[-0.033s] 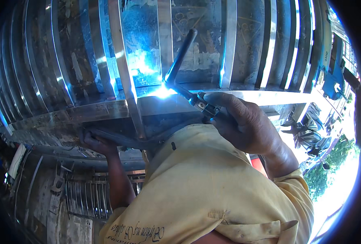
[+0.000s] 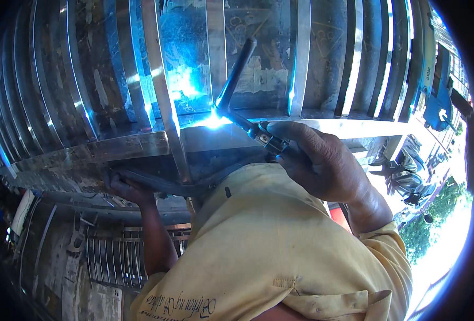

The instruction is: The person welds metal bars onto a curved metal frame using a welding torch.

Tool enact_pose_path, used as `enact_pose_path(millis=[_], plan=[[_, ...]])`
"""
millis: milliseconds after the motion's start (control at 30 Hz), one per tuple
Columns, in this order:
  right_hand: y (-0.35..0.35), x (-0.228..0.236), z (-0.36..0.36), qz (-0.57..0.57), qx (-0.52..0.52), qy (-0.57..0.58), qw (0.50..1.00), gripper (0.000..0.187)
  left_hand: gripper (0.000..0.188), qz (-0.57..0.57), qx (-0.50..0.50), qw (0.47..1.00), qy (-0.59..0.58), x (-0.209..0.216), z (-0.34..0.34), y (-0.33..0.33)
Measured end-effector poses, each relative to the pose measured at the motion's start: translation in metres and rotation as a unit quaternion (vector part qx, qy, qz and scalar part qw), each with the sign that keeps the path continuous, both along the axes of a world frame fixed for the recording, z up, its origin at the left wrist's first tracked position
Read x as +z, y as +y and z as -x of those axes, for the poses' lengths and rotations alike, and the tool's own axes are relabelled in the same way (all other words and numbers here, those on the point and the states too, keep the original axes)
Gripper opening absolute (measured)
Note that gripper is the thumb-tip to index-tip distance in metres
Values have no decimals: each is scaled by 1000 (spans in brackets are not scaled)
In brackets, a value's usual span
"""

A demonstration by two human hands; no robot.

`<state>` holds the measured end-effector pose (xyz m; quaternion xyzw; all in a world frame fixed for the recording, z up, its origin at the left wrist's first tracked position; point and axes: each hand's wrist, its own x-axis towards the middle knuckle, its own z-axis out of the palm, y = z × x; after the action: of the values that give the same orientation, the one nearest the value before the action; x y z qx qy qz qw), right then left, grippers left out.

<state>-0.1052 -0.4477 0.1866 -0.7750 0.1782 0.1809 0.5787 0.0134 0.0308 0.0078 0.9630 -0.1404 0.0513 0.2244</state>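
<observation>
My right hand [image 2: 322,160] is closed around the handle of a welding torch [image 2: 258,132]. The torch's tip sits at a bright blue-white arc [image 2: 214,121] where an upright steel bar [image 2: 164,91] meets a horizontal steel rail [image 2: 114,147]. A dark rod-like part of the torch [image 2: 239,69] sticks up and away from the arc. My left hand [image 2: 123,187] grips the lower edge of the rail from underneath, left of the arc. My yellow sleeve and shirt [image 2: 258,246] fill the lower middle.
The rail belongs to a shiny steel frame with several parallel upright bars [image 2: 301,59] that spans the whole upper view. A metal grille [image 2: 114,259] and scrap lie on the ground at lower left. At right are blue machinery [image 2: 434,107], trees and bright daylight.
</observation>
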Motion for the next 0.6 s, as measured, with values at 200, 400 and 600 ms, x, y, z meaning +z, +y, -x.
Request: enact_pose_path(millis=[200, 400, 600], plan=[[1, 1, 0, -28, -49, 10, 998, 45, 47, -41, -9, 998, -50, 12, -3, -32], [-4, 5, -2, -17, -28, 27, 999, 46, 47, -54, -42, 997, -46, 15, -4, -27], [-3, -4, -1, -19, -4, 6, 1000, 44, 48, -83, 4, 995, -53, 9, -3, -25]])
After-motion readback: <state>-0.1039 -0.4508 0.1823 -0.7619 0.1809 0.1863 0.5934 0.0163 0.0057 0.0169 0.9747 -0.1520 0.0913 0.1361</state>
